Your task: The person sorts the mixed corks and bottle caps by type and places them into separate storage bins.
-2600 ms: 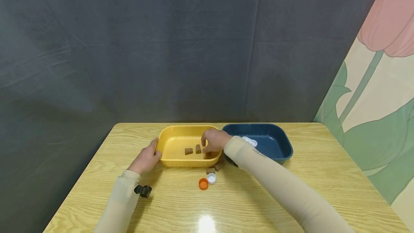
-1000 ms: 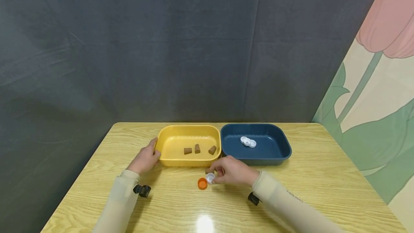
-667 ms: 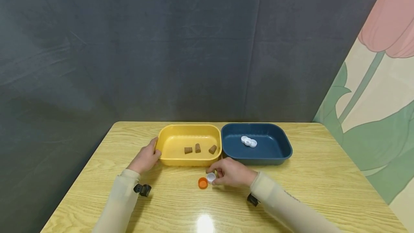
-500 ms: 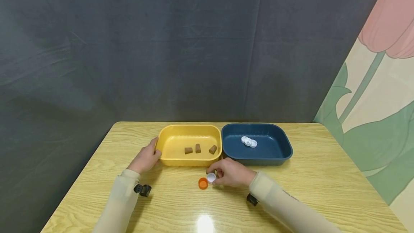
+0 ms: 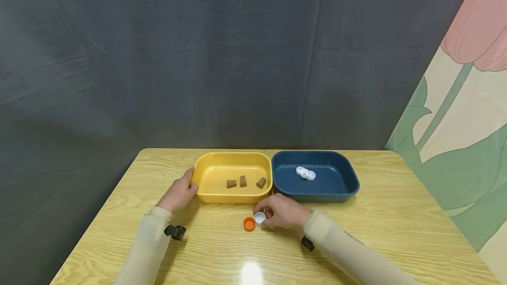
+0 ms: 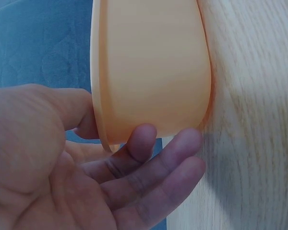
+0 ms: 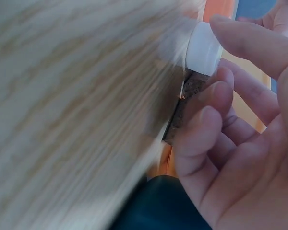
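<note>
At the left end of the yellow tray (image 5: 231,199), my left hand (image 5: 179,193) grips the rim; the left wrist view shows the thumb over the lip and the other fingers along the outer wall. My right hand (image 5: 286,212) pinches a white bottle cap (image 5: 259,218) at the table, thumb on the near side and index finger on the far side. An orange bottle cap (image 5: 249,224) lies just left of it. Brown cork stoppers (image 7: 194,85) sit beside the white cap, mostly hidden by the fingers. Inside the yellow tray lie three more corks (image 5: 243,181).
A dark blue tray (image 5: 317,198) stands against the yellow one's right end, with three white caps (image 5: 304,173) in it. Behind the wooden table (image 5: 210,254) hangs a dark grey curtain (image 5: 237,65). A flower-patterned wall (image 5: 467,144) borders the right side.
My right hand has come from over the yellow tray, where a third cork now lies, down to the white cap, and has stayed there over the last second. The left hand keeps its place.
</note>
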Action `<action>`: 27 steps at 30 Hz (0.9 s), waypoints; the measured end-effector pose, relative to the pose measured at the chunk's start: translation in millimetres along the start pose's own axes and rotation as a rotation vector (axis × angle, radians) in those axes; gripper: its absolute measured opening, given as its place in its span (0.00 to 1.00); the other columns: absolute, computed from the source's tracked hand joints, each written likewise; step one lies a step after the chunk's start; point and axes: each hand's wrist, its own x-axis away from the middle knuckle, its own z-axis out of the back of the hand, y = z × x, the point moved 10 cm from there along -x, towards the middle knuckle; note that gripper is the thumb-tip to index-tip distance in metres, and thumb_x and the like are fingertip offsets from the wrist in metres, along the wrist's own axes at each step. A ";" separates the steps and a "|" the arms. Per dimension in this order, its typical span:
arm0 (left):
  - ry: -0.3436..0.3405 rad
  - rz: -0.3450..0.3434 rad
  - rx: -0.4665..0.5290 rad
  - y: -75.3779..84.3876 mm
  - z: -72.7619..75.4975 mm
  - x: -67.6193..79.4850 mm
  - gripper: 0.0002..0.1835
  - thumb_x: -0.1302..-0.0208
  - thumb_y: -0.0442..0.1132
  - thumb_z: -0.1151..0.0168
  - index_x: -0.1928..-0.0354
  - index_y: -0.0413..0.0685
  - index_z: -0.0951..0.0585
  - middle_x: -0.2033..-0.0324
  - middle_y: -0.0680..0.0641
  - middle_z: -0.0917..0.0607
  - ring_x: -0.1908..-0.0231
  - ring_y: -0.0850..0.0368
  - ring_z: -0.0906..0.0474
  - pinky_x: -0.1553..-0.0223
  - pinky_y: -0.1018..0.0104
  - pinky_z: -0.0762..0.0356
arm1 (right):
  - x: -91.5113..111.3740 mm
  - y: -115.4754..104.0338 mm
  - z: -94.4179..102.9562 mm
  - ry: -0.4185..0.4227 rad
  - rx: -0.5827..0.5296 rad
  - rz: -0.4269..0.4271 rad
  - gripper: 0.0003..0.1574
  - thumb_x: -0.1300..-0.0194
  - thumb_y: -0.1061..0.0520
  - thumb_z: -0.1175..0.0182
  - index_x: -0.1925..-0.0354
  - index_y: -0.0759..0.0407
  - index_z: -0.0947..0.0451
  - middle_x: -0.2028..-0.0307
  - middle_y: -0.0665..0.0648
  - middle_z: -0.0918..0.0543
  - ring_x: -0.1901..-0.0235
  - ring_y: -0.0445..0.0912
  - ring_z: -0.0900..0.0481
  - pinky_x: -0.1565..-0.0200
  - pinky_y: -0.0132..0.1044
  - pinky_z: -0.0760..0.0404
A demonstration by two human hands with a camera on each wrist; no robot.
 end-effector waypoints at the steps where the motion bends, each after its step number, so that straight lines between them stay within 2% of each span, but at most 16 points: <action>1: 0.000 0.001 0.002 0.4 0.0 0.1 0.36 0.29 0.35 0.57 0.23 0.31 0.55 0.74 0.40 0.20 0.79 0.56 0.29 0.74 0.64 0.31 | 0.3 0.3 -0.2 -0.001 0.002 -0.001 0.21 0.46 0.58 0.26 0.52 0.56 0.15 0.79 0.41 0.27 0.77 0.31 0.33 0.72 0.27 0.32; 8: 0.005 0.008 -0.004 0.2 1.2 0.4 0.36 0.28 0.35 0.58 0.23 0.31 0.54 0.75 0.40 0.20 0.79 0.56 0.30 0.75 0.64 0.32 | 2.3 3.1 -1.2 0.008 0.011 0.005 0.23 0.47 0.58 0.25 0.50 0.58 0.15 0.80 0.41 0.28 0.79 0.31 0.33 0.73 0.27 0.32; 14: 0.010 -0.010 -0.002 2.0 1.7 1.8 0.36 0.29 0.34 0.58 0.23 0.29 0.54 0.76 0.40 0.21 0.80 0.56 0.31 0.75 0.63 0.32 | 4.3 10.1 -2.1 -0.003 0.008 -0.048 0.22 0.47 0.55 0.24 0.52 0.55 0.15 0.81 0.41 0.28 0.79 0.32 0.33 0.73 0.28 0.33; 21: 0.010 -0.007 -0.009 2.4 1.9 2.2 0.36 0.29 0.34 0.58 0.23 0.29 0.54 0.75 0.40 0.21 0.80 0.56 0.31 0.74 0.63 0.32 | 6.2 12.6 -2.0 -0.008 0.001 -0.066 0.22 0.46 0.55 0.25 0.52 0.55 0.15 0.83 0.42 0.29 0.80 0.33 0.34 0.74 0.28 0.34; 27: 0.004 -0.004 -0.007 1.6 1.6 0.3 0.36 0.28 0.35 0.58 0.23 0.30 0.54 0.77 0.41 0.21 0.80 0.57 0.31 0.74 0.64 0.32 | 7.2 12.2 -1.4 -0.011 -0.015 -0.062 0.26 0.46 0.56 0.25 0.47 0.56 0.15 0.80 0.44 0.23 0.81 0.33 0.34 0.74 0.28 0.35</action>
